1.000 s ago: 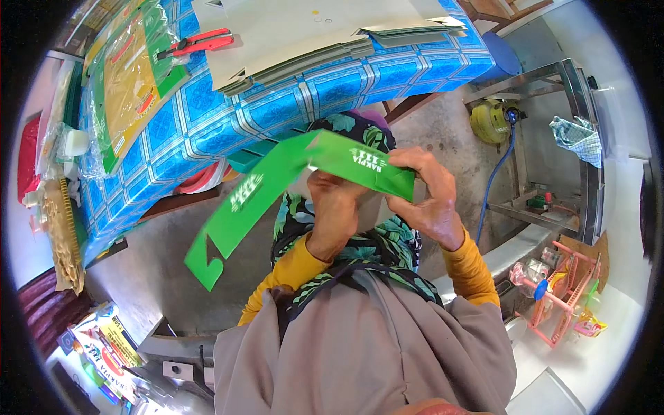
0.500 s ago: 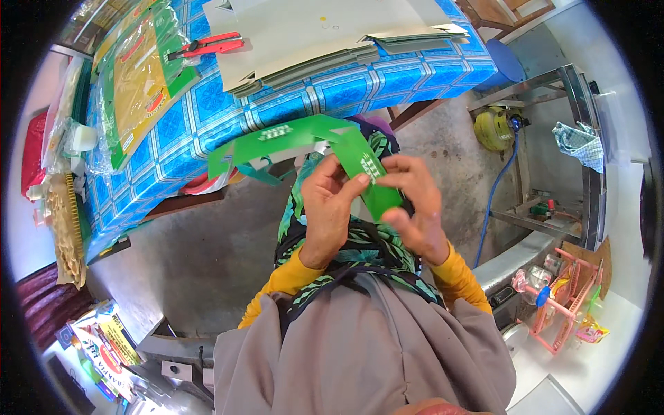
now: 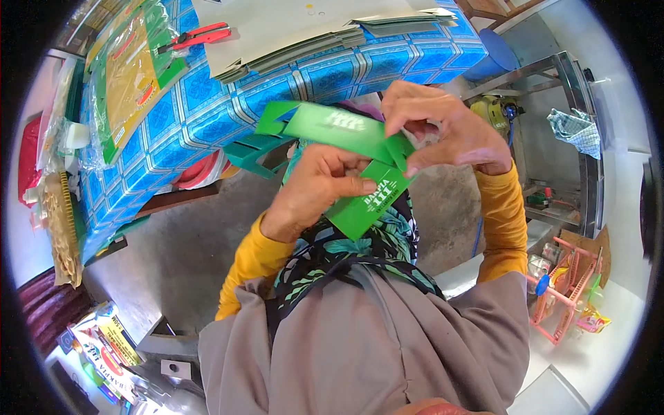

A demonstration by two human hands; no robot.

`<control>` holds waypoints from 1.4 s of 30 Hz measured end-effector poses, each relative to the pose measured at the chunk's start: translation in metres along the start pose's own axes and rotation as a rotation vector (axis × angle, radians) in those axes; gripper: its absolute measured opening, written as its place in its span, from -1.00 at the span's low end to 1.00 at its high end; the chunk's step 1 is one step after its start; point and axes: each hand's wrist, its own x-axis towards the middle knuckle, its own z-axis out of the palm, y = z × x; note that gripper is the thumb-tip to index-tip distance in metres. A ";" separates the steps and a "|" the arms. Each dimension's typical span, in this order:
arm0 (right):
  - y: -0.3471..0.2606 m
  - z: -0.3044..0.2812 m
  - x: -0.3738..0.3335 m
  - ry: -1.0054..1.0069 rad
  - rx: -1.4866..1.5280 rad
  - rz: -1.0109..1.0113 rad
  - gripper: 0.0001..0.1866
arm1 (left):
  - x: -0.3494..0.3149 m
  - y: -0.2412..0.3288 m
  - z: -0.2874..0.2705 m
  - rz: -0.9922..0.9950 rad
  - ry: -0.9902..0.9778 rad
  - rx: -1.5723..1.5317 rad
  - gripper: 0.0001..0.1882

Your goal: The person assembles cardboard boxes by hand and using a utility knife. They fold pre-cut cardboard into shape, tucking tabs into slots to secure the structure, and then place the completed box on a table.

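A green cardboard box piece (image 3: 360, 214) with white print is held in front of my lap, its long panels bent into an angled frame. My left hand (image 3: 311, 187) grips the near panel, thumb lying on the printed face. At the far corner fold, my right hand (image 3: 446, 128) pinches the cardboard between thumb and fingers, just right of the left hand. The upper long panel looks blurred and reaches off to the left, ending in a folded flap. The left fingers behind the near panel are hidden.
Ahead stands a table with a blue patterned cloth (image 3: 207, 104). It bears a stack of grey cardboard sheets (image 3: 283, 38), a red cutter knife (image 3: 197, 36) and plastic-wrapped green-and-yellow packaging (image 3: 128, 90). A green stool (image 3: 256, 155) is beneath. A gas cylinder (image 3: 490, 114) and a pink rack (image 3: 567, 290) are right.
My right hand has moved up and away to the far corner fold. The cardboard has turned and shifted right, its near panel now facing up under my left thumb.
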 end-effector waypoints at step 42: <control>-0.016 0.088 -0.033 0.006 -0.394 -0.122 -0.80 | 0.022 -0.018 -0.025 -0.502 -0.057 0.048 -0.43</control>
